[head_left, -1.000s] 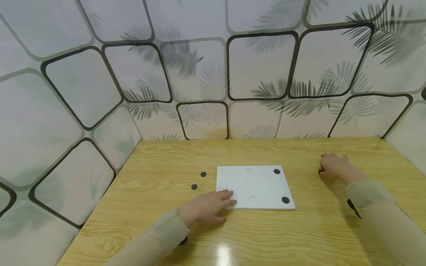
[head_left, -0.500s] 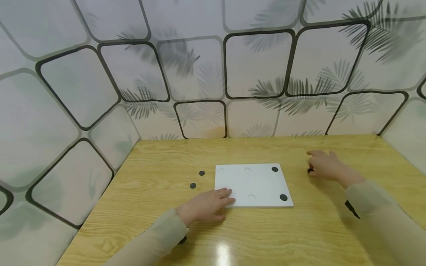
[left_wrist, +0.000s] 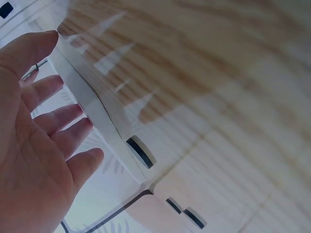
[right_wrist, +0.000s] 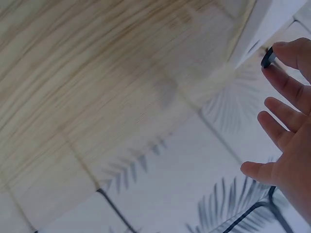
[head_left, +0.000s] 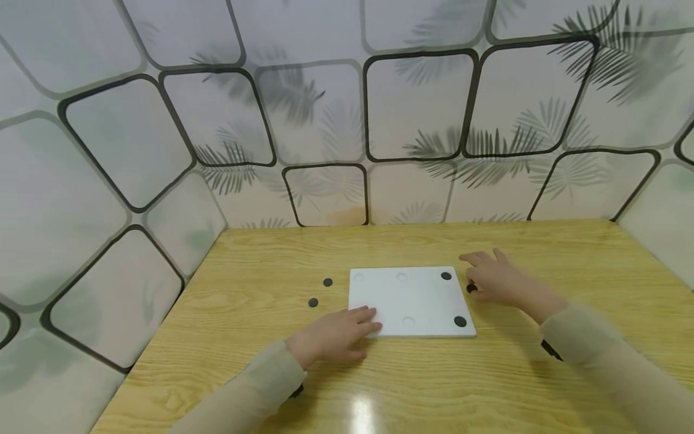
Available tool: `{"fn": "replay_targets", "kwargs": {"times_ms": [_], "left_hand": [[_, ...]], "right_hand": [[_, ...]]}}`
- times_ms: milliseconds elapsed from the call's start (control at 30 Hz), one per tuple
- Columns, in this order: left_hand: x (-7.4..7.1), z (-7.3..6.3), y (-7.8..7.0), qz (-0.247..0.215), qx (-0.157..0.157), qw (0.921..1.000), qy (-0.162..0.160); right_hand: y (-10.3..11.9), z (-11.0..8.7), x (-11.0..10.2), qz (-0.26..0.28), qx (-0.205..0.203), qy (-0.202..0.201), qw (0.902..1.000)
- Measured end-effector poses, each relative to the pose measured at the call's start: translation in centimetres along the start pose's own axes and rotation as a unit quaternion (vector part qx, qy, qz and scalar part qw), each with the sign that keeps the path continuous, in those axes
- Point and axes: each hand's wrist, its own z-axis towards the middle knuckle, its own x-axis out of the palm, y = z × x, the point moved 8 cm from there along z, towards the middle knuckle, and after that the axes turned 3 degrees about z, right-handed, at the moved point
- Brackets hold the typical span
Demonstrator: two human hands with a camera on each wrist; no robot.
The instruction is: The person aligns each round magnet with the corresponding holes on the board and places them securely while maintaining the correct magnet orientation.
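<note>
A white board (head_left: pixel 403 298) with shallow round recesses lies flat on the table. Two black discs (head_left: pixel 460 321) sit in recesses along its right side. My left hand (head_left: pixel 336 337) rests its fingers on the board's left front corner, the thumb low beside the front edge. Beyond the board's right edge, my right hand (head_left: pixel 501 282) holds a black disc (right_wrist: pixel 268 57) pinched between thumb and index finger, the other fingers spread apart. That disc is raised off the table. Two loose black discs, one nearer (head_left: pixel 313 302) and one farther (head_left: pixel 328 282), lie left of the board.
The wood-grain table (head_left: pixel 260 265) meets a patterned wall (head_left: pixel 314 120) at the back, with another wall panel at the left. A light glare falls on the table near its front.
My right hand has moved left with the pinched disc, from well off the board to close beside its right edge. My left hand keeps its place on the board.
</note>
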Motion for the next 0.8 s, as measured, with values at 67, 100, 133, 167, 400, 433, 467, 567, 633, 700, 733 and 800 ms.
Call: {"fn": "replay_targets", "kwargs": {"times_ms": [67, 100, 133, 167, 400, 433, 467, 567, 633, 700, 733, 800], "left_hand": [[0.0, 0.0, 0.0, 0.001, 0.000, 1.0000, 0.000], [0.0, 0.0, 0.0, -0.001, -0.001, 1.0000, 0.001], [0.0, 0.0, 0.1, -0.001, -0.002, 1.0000, 0.002], [0.1, 0.0, 0.1, -0.002, -0.003, 1.0000, 0.004], [0.2, 0.1, 0.2, -0.005, -0.010, 0.9999, 0.011], [0.2, 0.1, 0.2, -0.006, -0.012, 0.9998, 0.012], [0.2, 0.1, 0.2, -0.006, -0.012, 0.9998, 0.012], [0.2, 0.2, 0.2, -0.002, -0.011, 0.9999, 0.010], [0.1, 0.2, 0.2, 0.001, -0.009, 0.9999, 0.009], [0.0, 0.2, 0.1, 0.005, -0.006, 0.9999, 0.007], [0.0, 0.2, 0.1, 0.006, -0.004, 1.0000, 0.006], [0.0, 0.2, 0.1, 0.009, -0.003, 0.9999, 0.005]], "right_hand": [[1.2, 0.4, -0.1, -0.001, -0.010, 0.005, 0.9999], [1.7, 0.6, -0.1, -0.005, -0.014, 0.008, 0.9999], [2.3, 0.8, -0.1, -0.007, -0.020, 0.012, 0.9997], [3.0, 1.1, -0.1, -0.013, -0.027, 0.016, 0.9994], [7.1, 2.4, 0.3, -0.022, -0.070, 0.049, 0.9961], [7.6, 2.5, 0.3, -0.022, -0.076, 0.050, 0.9956], [8.0, 2.7, 0.3, -0.025, -0.082, 0.047, 0.9952], [9.4, 3.0, 0.1, -0.020, -0.103, 0.034, 0.9939], [10.0, 3.2, 0.0, -0.012, -0.112, 0.025, 0.9934], [10.6, 3.4, 0.1, -0.005, -0.118, 0.021, 0.9928], [10.9, 3.5, 0.2, -0.004, -0.121, 0.021, 0.9924], [11.4, 3.7, 0.6, -0.004, -0.123, 0.028, 0.9920]]}}
